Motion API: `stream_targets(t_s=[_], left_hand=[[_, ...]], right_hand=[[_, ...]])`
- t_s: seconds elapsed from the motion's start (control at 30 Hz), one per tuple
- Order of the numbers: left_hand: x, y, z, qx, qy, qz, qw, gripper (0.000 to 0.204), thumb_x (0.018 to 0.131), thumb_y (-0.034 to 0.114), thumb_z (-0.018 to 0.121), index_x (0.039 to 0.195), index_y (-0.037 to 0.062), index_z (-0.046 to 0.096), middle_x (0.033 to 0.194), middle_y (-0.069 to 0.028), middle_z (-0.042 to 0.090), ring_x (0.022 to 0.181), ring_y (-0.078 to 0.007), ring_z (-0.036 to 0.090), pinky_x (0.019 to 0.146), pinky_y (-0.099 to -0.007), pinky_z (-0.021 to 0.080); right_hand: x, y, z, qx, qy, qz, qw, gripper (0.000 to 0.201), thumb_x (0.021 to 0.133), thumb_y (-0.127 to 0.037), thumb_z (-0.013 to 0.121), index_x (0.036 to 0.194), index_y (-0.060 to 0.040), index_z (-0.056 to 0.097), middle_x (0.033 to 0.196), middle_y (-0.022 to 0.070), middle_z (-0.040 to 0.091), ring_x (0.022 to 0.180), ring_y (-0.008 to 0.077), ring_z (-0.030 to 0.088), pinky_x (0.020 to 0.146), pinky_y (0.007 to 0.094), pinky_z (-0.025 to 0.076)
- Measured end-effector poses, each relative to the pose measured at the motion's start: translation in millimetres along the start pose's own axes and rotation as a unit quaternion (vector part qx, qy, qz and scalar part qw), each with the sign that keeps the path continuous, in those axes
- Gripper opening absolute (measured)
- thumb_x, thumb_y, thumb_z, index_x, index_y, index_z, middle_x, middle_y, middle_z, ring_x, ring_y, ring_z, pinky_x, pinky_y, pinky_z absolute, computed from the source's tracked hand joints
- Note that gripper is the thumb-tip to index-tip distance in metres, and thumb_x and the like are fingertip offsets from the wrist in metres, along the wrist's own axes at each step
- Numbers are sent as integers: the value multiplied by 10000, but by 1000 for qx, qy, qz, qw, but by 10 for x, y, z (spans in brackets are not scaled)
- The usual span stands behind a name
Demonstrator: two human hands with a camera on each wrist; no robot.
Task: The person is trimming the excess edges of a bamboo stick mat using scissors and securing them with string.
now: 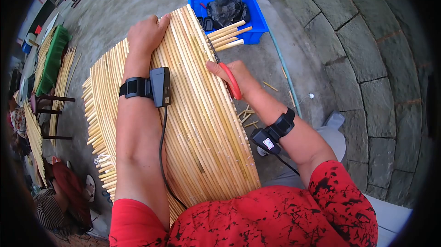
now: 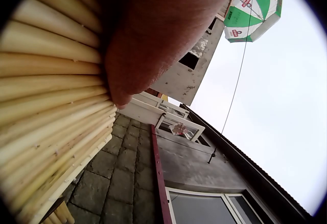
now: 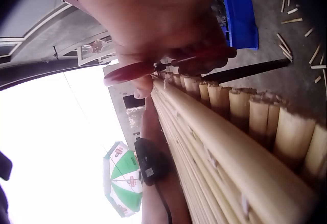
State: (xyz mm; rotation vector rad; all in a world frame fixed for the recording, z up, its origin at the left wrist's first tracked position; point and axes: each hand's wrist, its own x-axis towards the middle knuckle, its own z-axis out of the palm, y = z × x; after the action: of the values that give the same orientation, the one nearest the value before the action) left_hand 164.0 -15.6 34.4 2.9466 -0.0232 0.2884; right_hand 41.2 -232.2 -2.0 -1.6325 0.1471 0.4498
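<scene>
A large mat of pale sticks (image 1: 197, 118) bound side by side lies across the person's front, its right edge showing cut stick ends (image 3: 263, 112). The left hand (image 1: 146, 33) grips the mat's upper part, thumb along its face; in the left wrist view that hand (image 2: 158, 35) lies against the sticks (image 2: 51, 86). At the right edge the right hand (image 1: 236, 79) holds red-handled scissors (image 1: 233, 81), their dark blade running along the stick ends. The right wrist view shows the right hand (image 3: 153, 25) curled round the red handles, a dark blade (image 3: 250, 72) beyond the edge.
A blue tub (image 1: 255, 12) with a black plastic bag (image 1: 227, 10) stands past the mat's top. Longer sticks (image 1: 229, 38) jut out beside it. Cut pieces (image 1: 248, 116) litter the ground. At the left are a green container (image 1: 53, 61), stools and stick bundles.
</scene>
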Motion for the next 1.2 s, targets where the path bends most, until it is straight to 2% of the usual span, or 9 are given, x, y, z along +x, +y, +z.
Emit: stream_targets(t_s=[0.2,0.43,0.5,0.73,0.8,0.9,1.03,1.1,1.2], left_hand=[[-10,12,-2,-8,3,-7,1000,610,845,574,340,919,55,651,855,-187,643,840,-352,606,748,-429,464],[-12,4,16,-10,2,-7,1000,612,851,574,326,924,58,647,859,-187,644,848,-346,607,758,-428,459],[-10,-4,16,-10,5,-6,1000,613,851,574,324,919,57,647,857,-187,644,848,-345,606,760,-427,458],[-27,15,-13,-12,-6,-6,1000,609,850,571,327,917,57,646,848,-190,643,845,-342,607,756,-428,456],[-26,25,-19,-9,-6,-4,1000,608,850,571,326,917,58,646,847,-190,643,845,-341,607,755,-428,456],[-41,32,-34,-10,-7,-8,1000,608,850,571,325,918,58,645,853,-187,643,846,-344,606,759,-428,455],[-37,20,-14,-18,-4,-5,1000,607,850,569,327,923,56,644,863,-186,642,851,-351,603,764,-431,453],[-33,9,4,-19,1,-3,1000,607,849,569,328,924,56,643,864,-186,642,851,-352,602,764,-432,453],[-25,-1,17,-24,8,-6,1000,603,848,566,335,914,54,646,860,-189,641,846,-354,601,756,-433,454]], right_hand=[[115,-89,-10,-26,-45,21,998,638,753,-546,611,808,89,646,766,148,645,693,166,619,623,276,476],[126,9,7,-40,-13,-29,999,620,745,-530,629,746,90,648,687,136,643,628,163,617,578,270,476],[96,50,48,5,11,-61,998,618,740,-532,635,714,85,648,644,128,635,603,154,611,559,266,472],[193,78,-17,-46,-3,-33,998,631,762,-559,592,752,69,656,675,126,642,629,159,615,584,277,475],[175,-80,-17,-13,-55,-28,998,613,796,-559,558,834,45,652,664,72,617,536,115,556,483,219,418],[249,-63,-10,-21,-58,-44,997,623,794,-572,550,832,41,652,646,63,608,524,103,537,462,217,389],[168,-135,-27,-53,-58,-25,997,613,792,-565,557,803,40,655,622,60,604,522,95,541,464,216,395],[95,-143,-11,-15,-37,-28,999,569,775,-495,619,770,74,652,688,130,643,598,148,612,544,264,471],[16,-159,6,13,-14,-20,1000,537,762,-465,653,712,70,646,627,109,625,529,137,585,488,259,450]])
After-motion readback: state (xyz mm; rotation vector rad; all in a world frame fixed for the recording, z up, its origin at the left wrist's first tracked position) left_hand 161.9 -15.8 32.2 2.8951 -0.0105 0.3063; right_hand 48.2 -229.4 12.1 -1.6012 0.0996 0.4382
